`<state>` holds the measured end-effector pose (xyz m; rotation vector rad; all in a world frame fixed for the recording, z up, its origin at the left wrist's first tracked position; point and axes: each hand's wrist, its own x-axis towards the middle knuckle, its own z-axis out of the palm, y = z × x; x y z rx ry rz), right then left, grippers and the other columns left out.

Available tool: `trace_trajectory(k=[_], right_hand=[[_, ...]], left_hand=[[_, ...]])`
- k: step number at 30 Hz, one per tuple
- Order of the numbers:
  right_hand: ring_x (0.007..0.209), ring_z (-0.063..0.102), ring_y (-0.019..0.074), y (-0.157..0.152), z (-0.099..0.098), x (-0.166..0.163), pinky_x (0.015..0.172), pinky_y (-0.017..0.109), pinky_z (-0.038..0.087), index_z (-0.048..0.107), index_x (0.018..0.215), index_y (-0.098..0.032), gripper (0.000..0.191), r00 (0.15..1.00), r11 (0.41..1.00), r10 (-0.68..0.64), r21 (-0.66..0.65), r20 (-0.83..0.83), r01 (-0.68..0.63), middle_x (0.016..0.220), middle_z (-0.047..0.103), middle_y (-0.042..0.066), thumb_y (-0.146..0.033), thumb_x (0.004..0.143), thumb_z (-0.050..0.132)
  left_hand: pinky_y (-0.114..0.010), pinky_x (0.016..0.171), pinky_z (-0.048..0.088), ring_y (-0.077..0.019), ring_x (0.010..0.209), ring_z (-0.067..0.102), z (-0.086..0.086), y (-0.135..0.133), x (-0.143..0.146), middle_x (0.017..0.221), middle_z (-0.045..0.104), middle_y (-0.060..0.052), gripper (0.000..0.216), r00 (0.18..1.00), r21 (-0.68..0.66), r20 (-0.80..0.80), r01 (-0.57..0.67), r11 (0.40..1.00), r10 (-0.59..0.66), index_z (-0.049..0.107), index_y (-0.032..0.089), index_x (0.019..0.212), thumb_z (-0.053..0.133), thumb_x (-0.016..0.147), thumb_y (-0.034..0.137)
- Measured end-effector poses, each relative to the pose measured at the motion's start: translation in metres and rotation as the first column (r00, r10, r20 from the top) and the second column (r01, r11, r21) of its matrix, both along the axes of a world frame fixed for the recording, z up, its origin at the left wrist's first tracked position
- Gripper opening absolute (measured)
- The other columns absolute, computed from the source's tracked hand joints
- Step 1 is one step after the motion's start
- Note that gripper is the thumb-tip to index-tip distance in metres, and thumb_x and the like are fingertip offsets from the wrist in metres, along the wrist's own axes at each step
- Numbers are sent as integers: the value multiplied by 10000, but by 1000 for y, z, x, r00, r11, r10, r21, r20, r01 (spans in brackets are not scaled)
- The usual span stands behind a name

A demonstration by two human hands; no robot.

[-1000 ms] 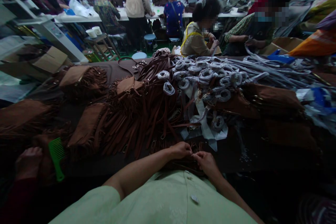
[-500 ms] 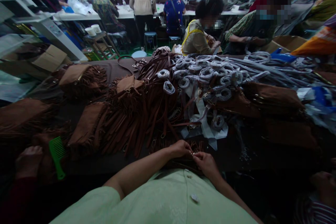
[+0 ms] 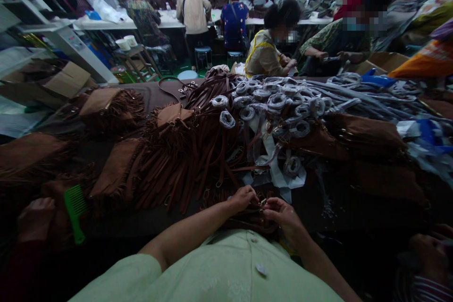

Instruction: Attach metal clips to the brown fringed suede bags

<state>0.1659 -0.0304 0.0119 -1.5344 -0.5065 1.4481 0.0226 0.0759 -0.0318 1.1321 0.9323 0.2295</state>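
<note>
My left hand point(image 3: 245, 198) is closed, its fingertips curled near a small shiny metal clasp point(image 3: 262, 203); what they grip is hidden. My right hand point(image 3: 285, 213) pinches the clasp from the other side with thumb and fingers. Both hands are over a brown fringed bag point(image 3: 253, 224) close to my body, with a strip of strap lying across it. Just beyond my hands lie a heap of brown straps point(image 3: 177, 174) and several plastic-wrapped strap coils point(image 3: 226, 119).
Brown fringed bags point(image 3: 118, 165) lie to the left, and more bags point(image 3: 368, 134) to the right. A co-worker's hand point(image 3: 37, 219) is beside a green comb point(image 3: 75, 212) at left; another person's hand point(image 3: 430, 252) is at lower right. People sit across the table.
My right hand has shifted slightly right and up, its fingers more spread around the clasp. My left hand has risen a little, and a gap shows between the hands.
</note>
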Motion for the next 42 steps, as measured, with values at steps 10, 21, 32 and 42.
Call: trace_trajectory(k=[10,21,32,42], right_hand=[[634,656,143,12,18,-1,608,257,548,635,804,-183,314,959,954,-250,137,-134,268,776,709,17,-250,565,828],[657,680,160,14,22,6,618,273,572,696,827,-198,295,937,911,-348,227,-30,345,837,726,30,-307,583,822],[653,664,224,10,2,10,607,323,559,736,846,-160,431,963,998,51,-51,265,-39,733,718,65,-489,570,772],[608,638,189,9,-9,8,574,288,519,731,879,-147,418,947,994,95,-89,308,-71,668,700,51,-474,617,729]], left_hand=[[-203,532,344,-69,500,482,-1,-4,10,584,576,21,381,953,-111,287,-68,992,98,520,136,745,668,670,479],[-255,641,434,-114,599,594,-2,-6,5,692,664,-45,447,950,-270,302,1,963,84,626,95,832,798,540,388],[-222,635,395,-78,596,539,-5,-10,3,672,611,-1,438,924,-263,379,57,963,49,607,98,793,804,560,412],[-230,620,415,-90,589,554,-4,-15,6,664,593,20,501,932,-272,344,-22,962,118,551,116,794,839,493,394]])
